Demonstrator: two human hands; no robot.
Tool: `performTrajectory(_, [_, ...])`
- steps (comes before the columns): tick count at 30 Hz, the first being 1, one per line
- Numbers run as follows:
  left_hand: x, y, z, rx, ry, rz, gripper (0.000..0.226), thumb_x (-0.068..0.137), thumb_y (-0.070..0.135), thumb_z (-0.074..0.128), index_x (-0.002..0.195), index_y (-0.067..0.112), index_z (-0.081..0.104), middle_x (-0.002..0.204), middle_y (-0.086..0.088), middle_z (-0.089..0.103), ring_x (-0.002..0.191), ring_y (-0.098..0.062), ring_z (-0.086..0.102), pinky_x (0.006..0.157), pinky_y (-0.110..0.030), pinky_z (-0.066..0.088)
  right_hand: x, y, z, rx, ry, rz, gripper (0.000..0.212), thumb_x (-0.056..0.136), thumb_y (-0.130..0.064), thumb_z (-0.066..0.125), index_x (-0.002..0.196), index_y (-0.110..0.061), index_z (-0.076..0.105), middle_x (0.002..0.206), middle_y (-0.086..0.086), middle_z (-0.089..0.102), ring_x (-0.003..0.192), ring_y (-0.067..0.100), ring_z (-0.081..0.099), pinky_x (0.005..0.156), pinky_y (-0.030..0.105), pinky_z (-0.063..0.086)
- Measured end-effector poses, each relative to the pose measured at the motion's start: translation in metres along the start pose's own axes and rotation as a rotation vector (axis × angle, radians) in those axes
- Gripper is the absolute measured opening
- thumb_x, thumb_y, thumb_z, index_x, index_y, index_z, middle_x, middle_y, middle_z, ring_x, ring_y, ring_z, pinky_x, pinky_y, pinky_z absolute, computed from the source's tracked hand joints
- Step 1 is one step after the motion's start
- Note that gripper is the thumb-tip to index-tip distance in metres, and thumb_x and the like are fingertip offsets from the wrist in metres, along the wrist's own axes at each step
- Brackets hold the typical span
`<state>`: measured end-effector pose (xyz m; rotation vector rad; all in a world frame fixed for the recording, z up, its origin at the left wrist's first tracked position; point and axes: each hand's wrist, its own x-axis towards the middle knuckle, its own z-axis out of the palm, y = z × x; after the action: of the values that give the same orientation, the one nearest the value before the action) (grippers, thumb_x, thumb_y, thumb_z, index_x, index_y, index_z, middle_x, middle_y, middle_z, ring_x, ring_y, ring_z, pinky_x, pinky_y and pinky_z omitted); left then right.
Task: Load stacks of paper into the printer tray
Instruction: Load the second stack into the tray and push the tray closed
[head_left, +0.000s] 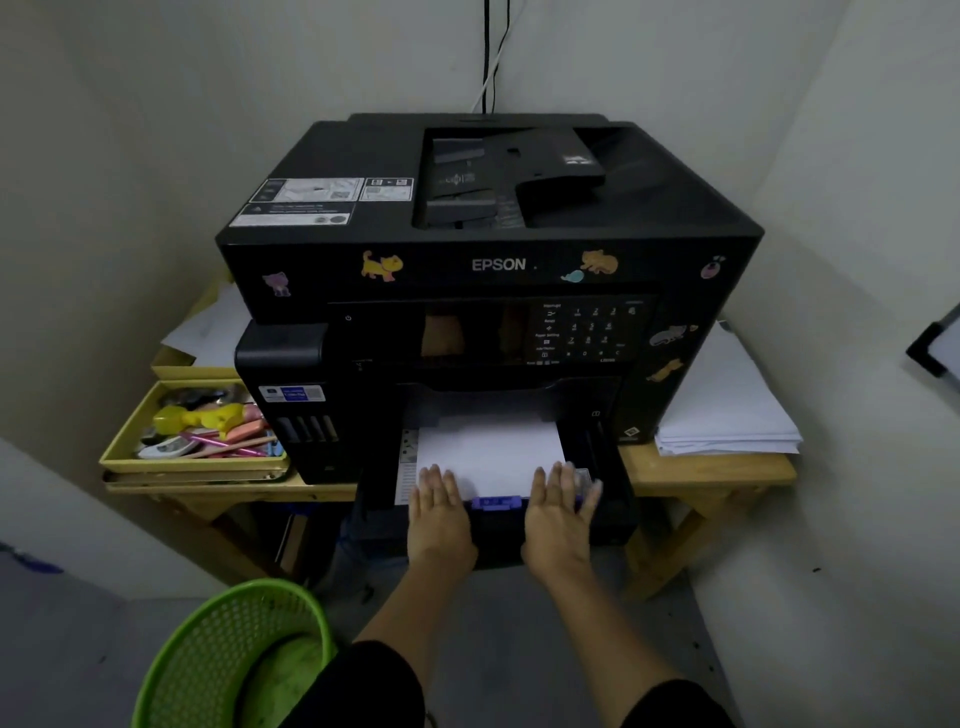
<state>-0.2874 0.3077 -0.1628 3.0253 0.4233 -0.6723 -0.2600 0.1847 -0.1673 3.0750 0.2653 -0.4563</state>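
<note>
A black Epson printer (493, 249) stands on a small wooden table (706, 470). Its paper tray (376, 499) is pulled out at the front, with a white paper stack (491, 452) lying flat inside. A purple guide clip (496, 502) sits at the tray's front edge. My left hand (439, 512) rests flat, fingers spread, on the stack's near left corner. My right hand (558, 512) lies flat on the near right corner. Neither hand grips anything.
A yellow box (119, 452) of pens and small items sits left of the printer. Loose white sheets (727, 410) are piled to its right. A green mesh basket (218, 639) stands on the floor at lower left. Walls close in on both sides.
</note>
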Motion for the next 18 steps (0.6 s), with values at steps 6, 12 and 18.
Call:
performTrajectory(6, [-0.021,0.02,0.007,-0.724,0.228,-0.401,0.116,0.081,0.047,0.061,0.147,-0.003,-0.019,0.152,-0.026,-0.029,0.142,-0.039,-0.028,0.116,-0.05,-0.014,-0.016,0.002,0.0,0.726,0.185,0.518,0.103,0.074,-0.019,0.07,0.153,-0.016,0.004,0.159,0.022,-0.014,0.147,0.037,-0.012,0.108,0.07,-0.007])
performTrajectory(12, [-0.008,0.03,-0.014,-1.736,0.06,-0.974,0.125,0.073,0.066,0.062,0.151,0.003,-0.012,0.16,-0.017,-0.012,0.149,-0.034,-0.006,0.12,-0.048,0.001,-0.009,0.002,-0.014,1.718,0.185,0.998,0.114,0.079,-0.042,0.072,0.152,-0.012,-0.01,0.16,0.02,-0.005,0.145,0.043,0.014,0.114,0.056,0.024])
performTrajectory(18, [-0.001,0.03,-0.026,-2.098,0.015,-1.033,0.165,0.009,0.098,0.052,0.148,0.018,0.013,0.145,-0.012,0.032,0.123,-0.04,0.047,0.102,-0.057,0.042,0.0,-0.003,-0.024,2.181,0.076,0.949,0.134,0.062,-0.066,0.073,0.15,-0.021,-0.017,0.157,0.014,0.02,0.14,0.043,0.029,0.11,0.064,0.027])
